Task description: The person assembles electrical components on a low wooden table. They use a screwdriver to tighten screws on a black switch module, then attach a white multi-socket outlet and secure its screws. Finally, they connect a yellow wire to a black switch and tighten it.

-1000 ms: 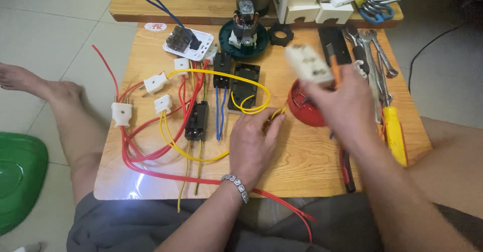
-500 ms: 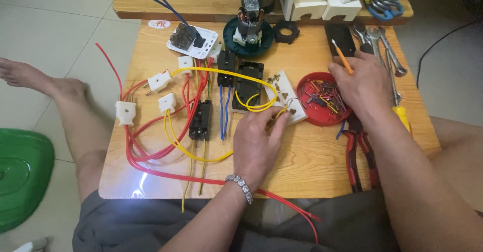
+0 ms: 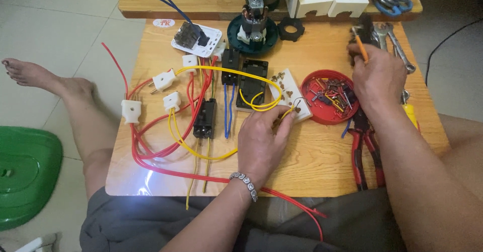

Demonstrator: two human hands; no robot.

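— What's your left hand [image 3: 261,141] doing?
— Pinching a yellow wire [image 3: 288,113] at the white socket plate [image 3: 294,99], mid-board.
— And your right hand [image 3: 377,78]?
— Closed around an orange-handled screwdriver [image 3: 360,48], just past the red lid of screws [image 3: 329,97].

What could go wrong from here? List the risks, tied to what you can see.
1. The left hand pinches a bare yellow wire end at the white socket; the thin strands may fray or miss the terminal.
2. The right hand, holding an orange-handled tool, works right above the red dish of small screws; a nudge could tip them out.
3. Loose red wires trail over the board's edge and could snag.
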